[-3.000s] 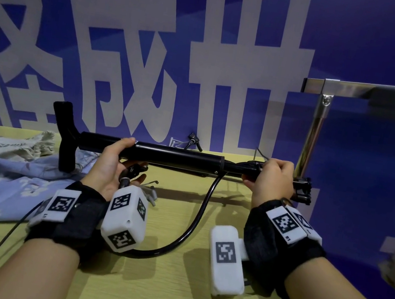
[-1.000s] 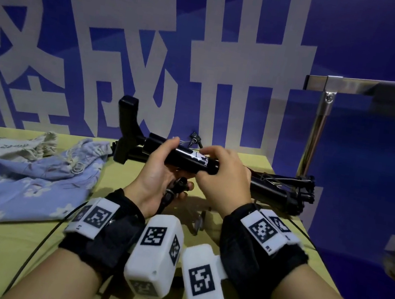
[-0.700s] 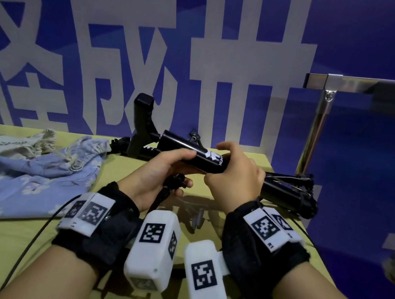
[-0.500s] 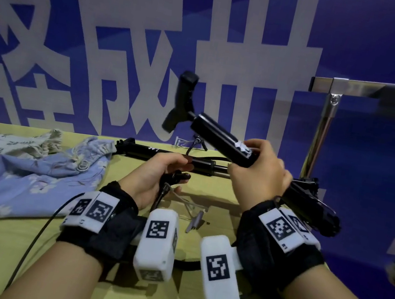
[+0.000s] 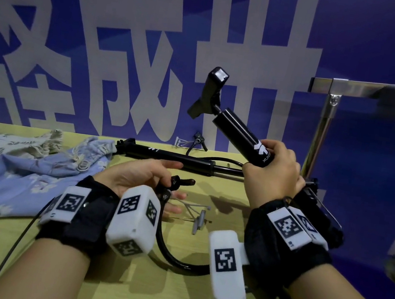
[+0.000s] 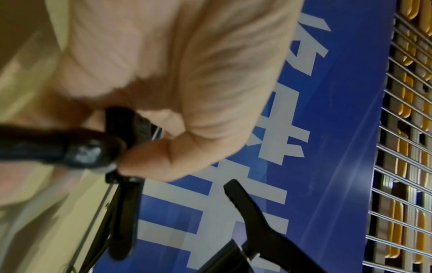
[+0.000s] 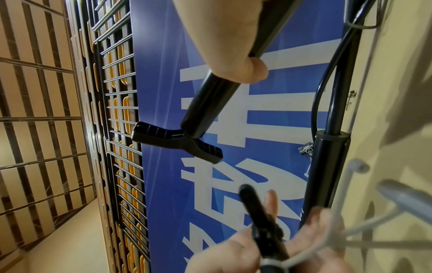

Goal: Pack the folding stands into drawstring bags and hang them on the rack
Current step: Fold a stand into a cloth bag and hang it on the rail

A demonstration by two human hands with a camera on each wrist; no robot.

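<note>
Now I see one stand raised.
My right hand is clamped around the black folding stand, tilted above the table's far edge; my left hand lies palm-up, fingers loose.

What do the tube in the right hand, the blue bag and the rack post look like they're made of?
Tube: smooth black with a soft sheen and white printed logo, probably painted metal, possibly plastic. Its handle looks like moulded plastic, with ribs on its underside. Blue bag: thin woven cloth, wrinkled, floral print. Rack post: shiny bare metal, mirror-like reflections.
</note>
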